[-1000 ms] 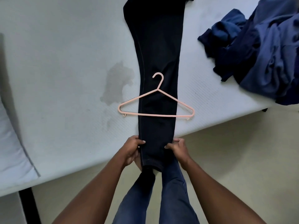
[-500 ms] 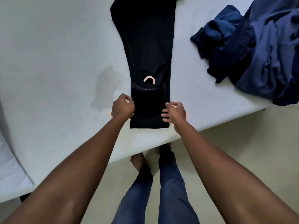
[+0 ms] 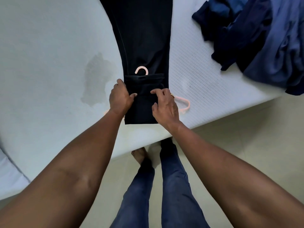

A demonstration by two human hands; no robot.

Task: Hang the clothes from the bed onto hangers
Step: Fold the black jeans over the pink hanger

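Observation:
Dark navy trousers [image 3: 141,38] lie lengthwise on the white mattress [image 3: 49,46]. Their lower end is folded back over a pink plastic hanger [image 3: 185,104]. Only the hanger's hook [image 3: 141,70] above the folded hem and its right end show. My left hand [image 3: 119,97] grips the left edge of the folded flap, thumb on top. On the flap's right side, my right hand [image 3: 165,105] pinches the fabric with curled index finger and thumb.
A heap of blue and navy clothes [image 3: 263,43] lies at the mattress's right. A grey stain [image 3: 97,79] marks the mattress left of the trousers. The mattress edge runs diagonally below my hands, with pale floor [image 3: 238,137] and my legs beneath.
The trouser end that hung over the mattress edge was lifted and folded up over the hanger. Both hands moved up with it and now sit lower on the flap, the hem lying flat.

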